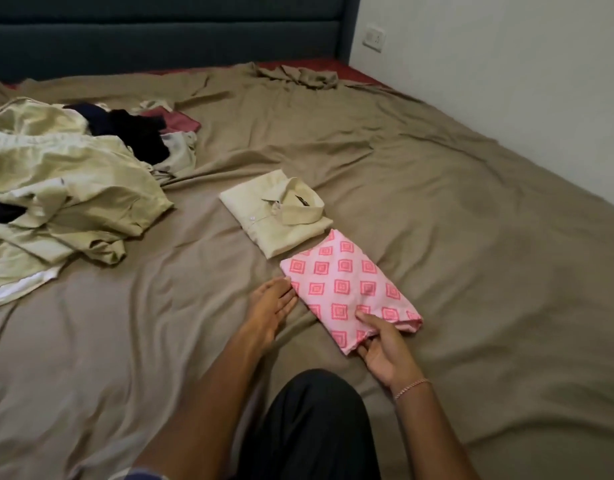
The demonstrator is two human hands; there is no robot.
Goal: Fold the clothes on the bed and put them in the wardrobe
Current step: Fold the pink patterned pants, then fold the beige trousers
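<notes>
We see the right hand [378,348] gripping the near short edge of the folded pink cloth [347,289], thumb on top and fingers tucked underneath, wrist low over the bed [454,237] with a bracelet [412,388] on it. The left hand [271,310] lies flat on the sheet, its fingers straight and together, and their tips touch the cloth's long left edge. The cloth lies slantwise in the middle of the bed, and its far corner sits just beside the near edge of a folded cream shirt [277,216]. We find wide bare sheet to the right, running up to the wall [506,81], and more in front of the left forearm. A pile of unfolded clothes [56,188] sits well apart at the left edge, short of the headboard [160,32]. A dark trouser knee [309,427] rises between the forearms.
</notes>
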